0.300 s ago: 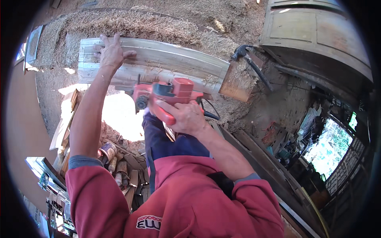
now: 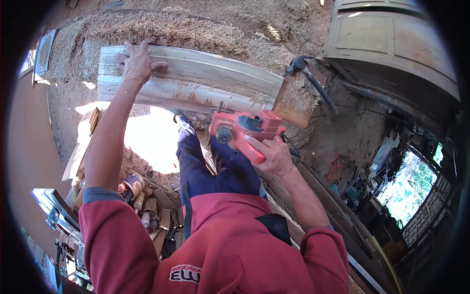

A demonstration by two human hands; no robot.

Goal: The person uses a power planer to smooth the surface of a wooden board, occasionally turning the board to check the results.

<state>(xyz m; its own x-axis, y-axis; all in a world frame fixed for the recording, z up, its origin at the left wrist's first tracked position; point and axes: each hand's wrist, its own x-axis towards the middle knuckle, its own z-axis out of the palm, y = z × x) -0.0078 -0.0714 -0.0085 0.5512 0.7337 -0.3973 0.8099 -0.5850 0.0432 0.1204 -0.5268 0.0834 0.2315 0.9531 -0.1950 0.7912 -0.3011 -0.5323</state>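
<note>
A pale wooden board [image 2: 210, 73] with long grooves along it lies across the bench in front of me, with thin shavings on its face. My left hand [image 2: 137, 65] rests flat on the board's left end, fingers spread. My right hand [image 2: 273, 156] is wrapped round the rear handle of a red electric planer [image 2: 245, 128]. The planer is at the board's near edge, towards its right end, over my right leg. Whether its sole touches the wood cannot be seen.
Wood shavings [image 2: 196, 32] heap behind the board. A hammer [image 2: 313, 81] lies to its right, near a wooden cabinet [image 2: 387, 39]. Scrap wood and bottles [image 2: 147, 196] pile up at lower left. Long planks [image 2: 333, 206] lie to my right.
My right hand has moved the planer to the right and slightly nearer to me, off the board's face. My left hand stays in place on the board.
</note>
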